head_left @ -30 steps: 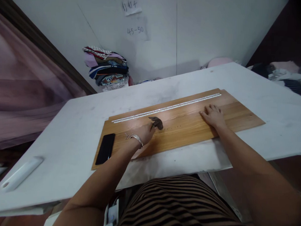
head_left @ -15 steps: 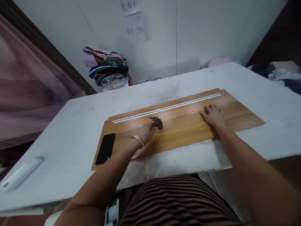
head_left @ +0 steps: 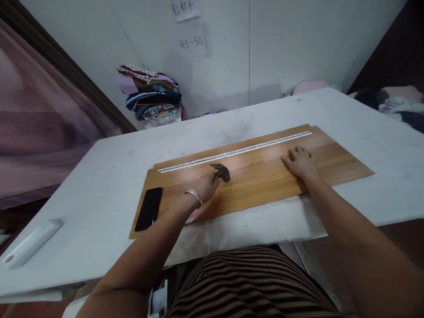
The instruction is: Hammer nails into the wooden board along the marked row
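My left hand [head_left: 206, 186], a silver bangle at its wrist, is closed around a hammer [head_left: 222, 172]. The dark claw head shows beyond my fingers, low over a wood-grain board [head_left: 183, 195]; whether it touches the surface I cannot tell. Just right of the head runs a row of small dark dots [head_left: 244, 178] in the board, too small to tell whether they are nails or holes. My right hand [head_left: 301, 163] rests on the right part of the board, fingers apart and slightly bent, holding nothing. Two long, thin white strips [head_left: 233, 153] lie along the board's back side.
A black phone [head_left: 149, 209] lies on the board's left end. The white table [head_left: 110, 174] carries a long white object [head_left: 33, 243] at front left. Folded clothes [head_left: 153, 94] are stacked by the wall, and a pink curtain [head_left: 36, 111] hangs at left.
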`<state>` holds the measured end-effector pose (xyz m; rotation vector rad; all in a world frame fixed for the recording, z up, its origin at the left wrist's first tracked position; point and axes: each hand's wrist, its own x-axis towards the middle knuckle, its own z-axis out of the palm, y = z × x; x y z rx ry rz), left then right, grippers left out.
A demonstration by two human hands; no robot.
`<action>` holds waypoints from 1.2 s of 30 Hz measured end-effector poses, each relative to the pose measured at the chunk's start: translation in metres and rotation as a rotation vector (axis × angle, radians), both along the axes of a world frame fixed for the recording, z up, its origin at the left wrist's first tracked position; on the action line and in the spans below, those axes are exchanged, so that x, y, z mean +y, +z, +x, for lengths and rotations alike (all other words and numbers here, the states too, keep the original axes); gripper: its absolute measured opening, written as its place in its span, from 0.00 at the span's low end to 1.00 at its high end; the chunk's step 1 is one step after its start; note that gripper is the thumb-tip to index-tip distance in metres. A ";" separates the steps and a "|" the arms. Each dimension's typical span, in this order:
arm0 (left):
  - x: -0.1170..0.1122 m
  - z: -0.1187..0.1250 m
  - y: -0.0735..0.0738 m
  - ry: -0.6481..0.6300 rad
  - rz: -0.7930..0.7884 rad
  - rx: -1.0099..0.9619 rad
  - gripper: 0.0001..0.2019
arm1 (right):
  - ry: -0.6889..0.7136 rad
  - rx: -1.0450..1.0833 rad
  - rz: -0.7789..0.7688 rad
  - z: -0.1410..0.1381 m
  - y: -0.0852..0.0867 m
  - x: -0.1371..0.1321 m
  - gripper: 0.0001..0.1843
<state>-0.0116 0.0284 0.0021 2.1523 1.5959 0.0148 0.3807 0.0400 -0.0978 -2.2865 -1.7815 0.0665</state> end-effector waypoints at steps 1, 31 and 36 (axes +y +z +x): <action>0.000 0.001 -0.001 -0.004 -0.003 0.011 0.17 | -0.002 -0.002 -0.001 0.000 0.000 0.000 0.30; -0.001 0.004 0.002 0.006 0.004 0.026 0.15 | 0.002 0.006 -0.008 -0.003 0.005 -0.002 0.30; -0.002 0.001 -0.001 -0.002 -0.003 -0.015 0.14 | 0.014 0.025 0.010 -0.002 0.003 -0.001 0.28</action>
